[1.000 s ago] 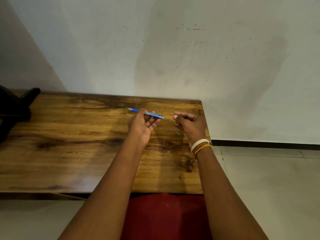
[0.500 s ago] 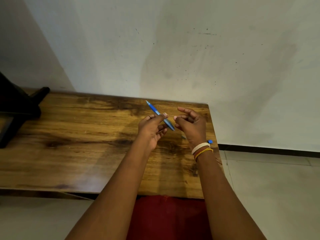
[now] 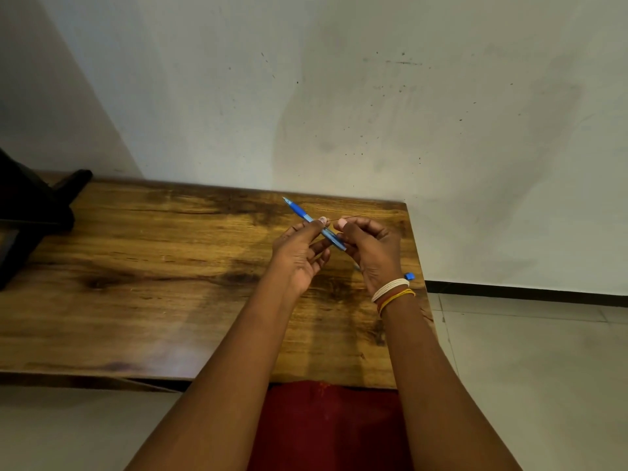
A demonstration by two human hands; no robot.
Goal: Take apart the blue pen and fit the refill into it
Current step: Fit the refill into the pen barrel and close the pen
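Observation:
My left hand (image 3: pixel 299 256) holds the blue pen (image 3: pixel 299 210) above the wooden table (image 3: pixel 153 266), with its tip pointing up and away to the left. The pen's rear end lies between my two hands. My right hand (image 3: pixel 370 249) pinches a thin dark refill (image 3: pixel 351 217) between thumb and fingers, close against the pen's barrel. The refill lies roughly level and one end reaches my left thumb. A small blue pen part (image 3: pixel 409 276) lies on the table near its right edge, beside my right wrist.
A dark object (image 3: pixel 30 205) stands on the table's far left end. A white wall rises right behind the table. The table's right edge is close to my right hand, with tiled floor (image 3: pixel 526 351) beyond it.
The pen turned from lying level to pointing up and left. My right hand opened from a fist, took the thin refill in its fingers and closed in on my left hand.

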